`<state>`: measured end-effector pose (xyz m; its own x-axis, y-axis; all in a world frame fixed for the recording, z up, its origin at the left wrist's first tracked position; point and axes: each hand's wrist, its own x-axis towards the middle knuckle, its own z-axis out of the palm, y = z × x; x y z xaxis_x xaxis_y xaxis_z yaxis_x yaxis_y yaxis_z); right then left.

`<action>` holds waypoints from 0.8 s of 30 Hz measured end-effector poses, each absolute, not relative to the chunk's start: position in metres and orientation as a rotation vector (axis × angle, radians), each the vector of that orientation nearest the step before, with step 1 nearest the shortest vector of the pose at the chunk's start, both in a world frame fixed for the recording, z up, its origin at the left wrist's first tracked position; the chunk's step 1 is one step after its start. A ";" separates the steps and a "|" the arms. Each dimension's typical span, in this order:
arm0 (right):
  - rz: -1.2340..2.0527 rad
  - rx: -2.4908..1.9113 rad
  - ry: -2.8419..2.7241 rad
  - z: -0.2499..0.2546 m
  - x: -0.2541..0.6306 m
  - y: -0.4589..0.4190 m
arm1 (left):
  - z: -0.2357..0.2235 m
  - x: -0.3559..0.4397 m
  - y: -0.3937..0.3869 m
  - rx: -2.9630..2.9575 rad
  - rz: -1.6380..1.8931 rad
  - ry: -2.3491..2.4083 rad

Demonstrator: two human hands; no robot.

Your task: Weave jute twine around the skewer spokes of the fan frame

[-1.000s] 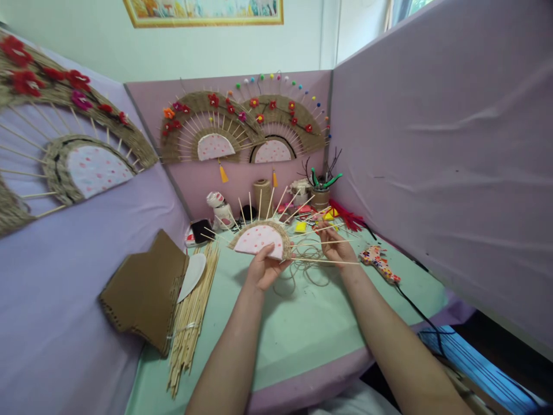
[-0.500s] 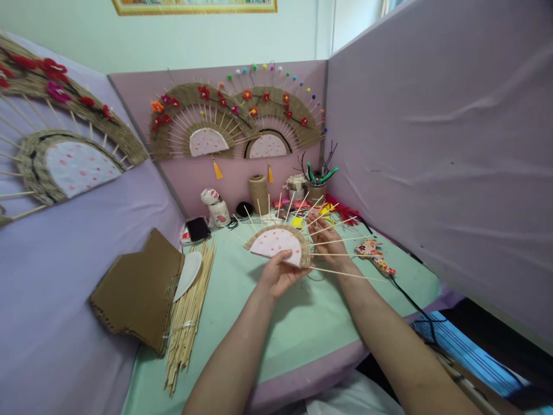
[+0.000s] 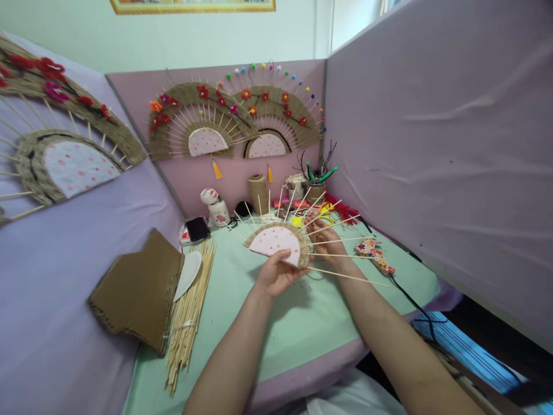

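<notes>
The left hand [image 3: 276,278] clamps a white, pink-spotted, twine-edged half-disc [image 3: 274,241], while the right hand [image 3: 324,237], grip unclear, sits behind pale wooden sticks [image 3: 358,239].

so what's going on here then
A person's left hand holds a half-round fan piece, thumb on its spotted face, with thin sticks spreading out past its twine band. The right hand is raised among the right-side sticks; whether its grip is closed on anything is hard to tell. On the table, a tied stick bundle lies to the left and a flower-patterned glue gun to the right.
</notes>
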<state>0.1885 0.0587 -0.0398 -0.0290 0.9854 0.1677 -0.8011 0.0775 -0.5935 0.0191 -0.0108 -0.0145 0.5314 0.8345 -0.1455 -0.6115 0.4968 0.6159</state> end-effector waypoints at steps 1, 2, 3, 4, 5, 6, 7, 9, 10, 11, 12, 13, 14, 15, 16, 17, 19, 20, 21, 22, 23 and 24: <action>1.476 -0.363 -0.632 -0.040 0.189 0.059 | -0.015 0.019 -0.011 0.546 0.910 0.460; 1.473 -0.360 -0.631 -0.040 0.189 0.059 | -0.015 0.019 -0.011 0.549 0.905 0.456; 1.468 -0.355 -0.630 -0.041 0.190 0.059 | -0.015 0.018 -0.011 0.549 0.901 0.453; 1.463 -0.350 -0.628 -0.041 0.190 0.060 | -0.015 0.018 -0.010 0.546 0.899 0.450; 1.458 -0.345 -0.624 -0.041 0.190 0.060 | -0.015 0.017 -0.010 0.541 0.899 0.449; 1.452 -0.341 -0.616 -0.041 0.191 0.060 | -0.015 0.017 -0.010 0.536 0.902 0.450; 1.443 -0.338 -0.605 -0.042 0.191 0.060 | -0.014 0.017 -0.010 0.531 0.907 0.455; 1.425 -0.334 -0.574 -0.041 0.192 0.061 | -0.014 0.016 -0.010 0.523 0.924 0.471; 1.424 -0.333 -0.557 -0.041 0.193 0.061 | -0.013 0.016 -0.009 0.519 0.934 0.479; 1.431 -0.330 -0.536 -0.041 0.194 0.061 | -0.013 0.015 -0.009 0.517 0.945 0.488; 1.443 -0.326 -0.512 -0.040 0.195 0.061 | -0.012 0.015 -0.009 0.516 0.952 0.497; 1.457 -0.323 -0.489 -0.039 0.196 0.060 | -0.012 0.014 -0.009 0.516 0.956 0.506; 1.469 -0.319 -0.467 -0.039 0.198 0.060 | -0.012 0.014 -0.008 0.520 0.960 0.516; 1.476 -0.318 -0.449 -0.038 0.200 0.060 | -0.011 0.013 -0.008 0.526 0.963 0.529; 1.478 -0.317 -0.435 -0.038 0.201 0.060 | -0.011 0.013 -0.007 0.533 0.967 0.539; 1.484 -0.315 -0.425 -0.038 0.203 0.060 | -0.011 0.012 -0.007 0.541 0.971 0.544; 1.501 -0.300 -0.410 -0.038 0.206 0.061 | -0.010 0.010 -0.006 0.543 0.987 0.548; 1.513 -0.285 -0.402 -0.038 0.207 0.062 | -0.010 0.010 -0.005 0.536 0.996 0.548; 1.525 -0.266 -0.393 -0.039 0.208 0.063 | -0.010 0.009 -0.005 0.527 1.005 0.546; 1.533 -0.243 -0.384 -0.039 0.210 0.063 | -0.010 0.008 -0.004 0.517 1.014 0.543; 1.538 -0.223 -0.379 -0.039 0.212 0.063 | -0.010 0.007 -0.004 0.508 1.025 0.540; 1.537 -0.208 -0.374 -0.039 0.214 0.063 | -0.010 0.007 -0.003 0.498 1.035 0.537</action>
<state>0.2137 0.0632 -0.0392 -0.0068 0.9944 0.1055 -0.9318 0.0320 -0.3615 0.0066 -0.0030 -0.0098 0.4063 0.8960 -0.1790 -0.6628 0.4239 0.6172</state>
